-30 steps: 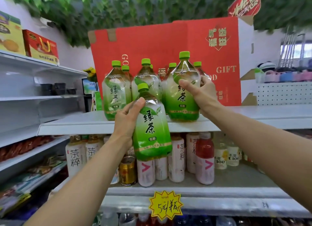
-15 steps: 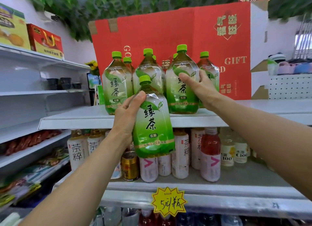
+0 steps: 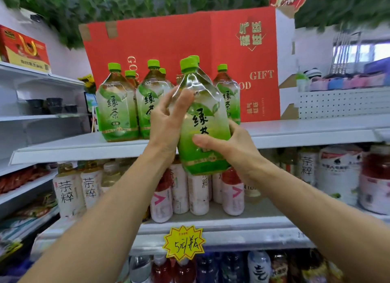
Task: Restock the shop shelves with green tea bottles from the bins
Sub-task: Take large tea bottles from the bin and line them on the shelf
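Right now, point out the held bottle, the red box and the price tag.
held bottle (image 3: 202,118): head view, on its label.
red box (image 3: 185,42): head view, front face.
price tag (image 3: 184,243): head view, centre.

— Where do the tea bottles (image 3: 117,111) stand?
— On the upper shelf (image 3: 306,132), before the carton (image 3: 168,40). One bottle (image 3: 202,135) is held in front of them; other drinks (image 3: 198,194) fill the shelf below (image 3: 253,219).

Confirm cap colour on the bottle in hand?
Light green cap on the held bottle; head view shows it best.
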`<state>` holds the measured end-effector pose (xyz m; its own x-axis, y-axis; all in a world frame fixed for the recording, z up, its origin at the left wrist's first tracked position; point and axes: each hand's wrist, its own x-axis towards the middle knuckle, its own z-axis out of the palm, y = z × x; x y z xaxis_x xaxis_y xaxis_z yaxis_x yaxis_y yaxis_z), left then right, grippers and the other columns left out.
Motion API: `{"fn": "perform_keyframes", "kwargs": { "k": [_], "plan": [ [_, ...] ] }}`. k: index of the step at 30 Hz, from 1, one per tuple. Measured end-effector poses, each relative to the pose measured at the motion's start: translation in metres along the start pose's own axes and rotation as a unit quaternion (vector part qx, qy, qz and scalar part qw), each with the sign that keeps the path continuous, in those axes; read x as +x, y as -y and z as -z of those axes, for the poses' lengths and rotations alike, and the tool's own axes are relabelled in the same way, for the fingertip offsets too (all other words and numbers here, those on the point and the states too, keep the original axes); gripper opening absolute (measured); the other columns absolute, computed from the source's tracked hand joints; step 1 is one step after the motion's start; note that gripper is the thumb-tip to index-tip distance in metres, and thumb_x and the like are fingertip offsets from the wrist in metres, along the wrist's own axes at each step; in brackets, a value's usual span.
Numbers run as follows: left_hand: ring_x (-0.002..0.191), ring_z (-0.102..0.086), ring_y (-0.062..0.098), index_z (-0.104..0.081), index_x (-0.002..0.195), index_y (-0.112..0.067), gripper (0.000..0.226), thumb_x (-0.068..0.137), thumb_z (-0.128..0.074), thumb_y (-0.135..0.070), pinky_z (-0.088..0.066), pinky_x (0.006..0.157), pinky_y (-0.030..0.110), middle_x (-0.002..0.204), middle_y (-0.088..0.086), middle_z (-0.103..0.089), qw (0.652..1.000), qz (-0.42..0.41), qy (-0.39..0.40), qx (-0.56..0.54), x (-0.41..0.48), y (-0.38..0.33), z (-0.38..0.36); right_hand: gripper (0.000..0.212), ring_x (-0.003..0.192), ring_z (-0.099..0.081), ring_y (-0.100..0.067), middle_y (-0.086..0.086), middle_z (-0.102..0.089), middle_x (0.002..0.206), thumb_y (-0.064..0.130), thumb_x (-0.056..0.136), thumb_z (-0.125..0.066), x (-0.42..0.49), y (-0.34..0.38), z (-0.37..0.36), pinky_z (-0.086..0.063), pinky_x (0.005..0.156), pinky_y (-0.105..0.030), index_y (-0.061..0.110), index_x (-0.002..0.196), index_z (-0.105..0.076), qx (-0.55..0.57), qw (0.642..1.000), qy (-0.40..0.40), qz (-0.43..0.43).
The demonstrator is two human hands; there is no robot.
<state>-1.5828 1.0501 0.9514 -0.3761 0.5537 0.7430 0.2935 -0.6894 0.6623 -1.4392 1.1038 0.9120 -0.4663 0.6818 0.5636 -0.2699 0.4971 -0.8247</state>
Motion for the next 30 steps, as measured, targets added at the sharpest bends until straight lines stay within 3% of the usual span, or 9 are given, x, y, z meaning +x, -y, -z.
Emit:
{"fn": "perform_keyframes", "kwargs": {
  "k": [2, 4, 6, 9, 11, 15, 18, 24, 30],
  "plan": [
    [0.132, -0.053, 0.015, -0.047, 0.144, -0.015, 0.117, 0.059, -0.053, -0.094, -0.043, 0.111, 0.045, 0.142, 0.002, -0.056, 0.998, -0.031, 0.031, 0.050, 0.011, 0.000, -0.013, 0.071, 0.090, -0.075, -0.019, -0.001, -0.076, 0.102, 0.040, 0.054, -0.093, 0.005, 0.003, 0.014, -0.062, 0.073, -0.040, 0.021, 0.115, -0.061, 0.014, 0.999, -0.035, 0.015],
    [0.133, -0.040, -0.005, -0.034, 0.153, -0.025, 0.103, 0.074, -0.041, -0.091, -0.037, 0.113, 0.035, 0.147, -0.013, -0.042, 0.988, -0.071, 0.013, 0.140, 0.019, 0.013, -0.019, 0.080, 0.093, -0.074, -0.019, -0.003, -0.074, 0.106, 0.047, 0.049, -0.091, 0.013, 0.004, 0.028, -0.062, 0.077, -0.043, 0.020, 0.117, -0.059, 0.017, 0.996, -0.088, 0.028],
    [0.143, -0.025, 0.008, -0.022, 0.158, -0.023, 0.089, 0.089, -0.051, -0.071, -0.026, 0.119, 0.040, 0.156, -0.003, -0.027, 0.951, -0.114, -0.012, 0.287, 0.024, 0.037, -0.019, 0.087, 0.097, -0.072, -0.017, -0.002, -0.072, 0.110, 0.054, 0.046, -0.089, 0.026, 0.004, 0.045, -0.061, 0.083, -0.042, 0.021, 0.120, -0.056, 0.014, 0.988, -0.149, 0.038],
    [0.152, -0.005, 0.024, -0.012, 0.159, -0.018, 0.102, 0.085, -0.071, -0.055, -0.011, 0.122, 0.036, 0.165, 0.008, -0.005, 0.877, -0.159, -0.011, 0.453, 0.026, 0.073, -0.022, 0.097, 0.104, -0.068, -0.017, -0.001, -0.068, 0.114, 0.059, 0.043, -0.087, 0.050, 0.005, 0.071, -0.056, 0.094, -0.042, 0.019, 0.124, -0.052, -0.016, 0.979, -0.197, 0.044],
    [0.153, -0.003, 0.028, -0.011, 0.159, -0.021, 0.109, 0.079, -0.076, -0.055, -0.012, 0.117, 0.033, 0.166, 0.010, 0.000, 0.849, -0.174, -0.029, 0.498, 0.026, 0.084, -0.025, 0.095, 0.106, -0.066, -0.017, 0.001, -0.067, 0.114, 0.058, 0.047, -0.088, 0.064, 0.001, 0.085, -0.053, 0.097, -0.042, 0.018, 0.125, -0.051, -0.047, 0.978, -0.200, 0.036],
    [0.151, -0.014, 0.030, -0.016, 0.158, -0.025, 0.109, 0.073, -0.076, -0.058, -0.016, 0.120, 0.034, 0.165, 0.012, -0.010, 0.818, -0.202, -0.072, 0.534, 0.028, 0.089, -0.026, 0.086, 0.103, -0.063, -0.013, 0.003, -0.064, 0.111, 0.052, 0.058, -0.089, 0.082, -0.014, 0.101, -0.053, 0.087, -0.030, 0.018, 0.126, -0.050, -0.103, 0.977, -0.187, 0.016],
    [0.150, -0.018, 0.029, -0.021, 0.157, -0.024, 0.107, 0.073, -0.076, -0.060, -0.024, 0.121, 0.037, 0.164, 0.011, -0.014, 0.812, -0.204, -0.088, 0.540, 0.027, 0.090, -0.026, 0.084, 0.101, -0.064, -0.014, 0.000, -0.064, 0.112, 0.053, 0.055, -0.090, 0.092, -0.019, 0.104, -0.055, 0.084, -0.031, 0.018, 0.121, -0.050, -0.108, 0.981, -0.163, 0.009],
    [0.150, -0.018, 0.026, -0.023, 0.157, -0.022, 0.103, 0.075, -0.073, -0.061, -0.020, 0.121, 0.035, 0.165, 0.010, -0.013, 0.808, -0.205, -0.090, 0.545, 0.027, 0.093, -0.024, 0.114, 0.099, -0.067, -0.019, -0.003, -0.064, 0.115, 0.061, 0.036, -0.088, 0.104, -0.016, 0.138, -0.055, 0.084, -0.039, 0.021, 0.131, -0.040, -0.113, 0.986, -0.111, -0.051],
    [0.154, -0.002, 0.032, -0.016, 0.160, -0.024, 0.099, 0.081, -0.063, -0.061, -0.015, 0.125, 0.050, 0.166, 0.014, -0.004, 0.783, -0.223, -0.064, 0.576, 0.027, 0.093, -0.027, 0.122, 0.103, -0.065, -0.018, -0.001, -0.064, 0.115, 0.061, 0.037, -0.087, 0.115, -0.021, 0.184, -0.052, 0.092, -0.039, 0.020, 0.139, -0.035, -0.161, 0.980, -0.095, -0.063]
  ]
}}
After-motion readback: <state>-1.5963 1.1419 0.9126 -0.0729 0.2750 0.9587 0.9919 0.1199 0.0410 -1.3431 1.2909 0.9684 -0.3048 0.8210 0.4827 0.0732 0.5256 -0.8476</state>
